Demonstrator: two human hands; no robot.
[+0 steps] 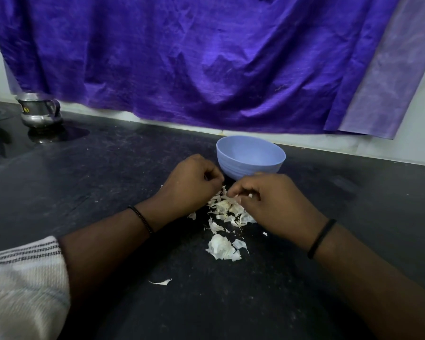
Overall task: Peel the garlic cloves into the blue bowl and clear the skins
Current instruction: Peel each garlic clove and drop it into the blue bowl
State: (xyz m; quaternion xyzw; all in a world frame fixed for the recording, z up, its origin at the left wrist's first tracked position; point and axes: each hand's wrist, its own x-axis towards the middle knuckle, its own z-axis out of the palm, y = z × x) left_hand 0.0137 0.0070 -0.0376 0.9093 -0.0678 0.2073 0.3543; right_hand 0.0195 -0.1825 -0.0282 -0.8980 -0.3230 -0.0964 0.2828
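The blue bowl [250, 155] stands on the dark counter just beyond my hands; what lies inside it is hidden from here. My left hand [191, 185] is curled tight, its fingertips meeting those of my right hand [263, 204] just in front of the bowl. They hold a garlic clove between them, almost wholly hidden by the fingers. My right hand pinches a pale bit of skin [238, 198] at that spot. Below the hands lies a pile of garlic skins [225, 209]. A larger clump of skins [222, 246] sits nearer me, and one stray sliver [161, 282] lies nearer still.
A steel pot [38, 111] stands at the back left of the black counter [96, 180], beside part of a stove at the left edge. A purple cloth [206, 57] hangs over the wall behind. A white striped cloth [22, 285] covers the lower left.
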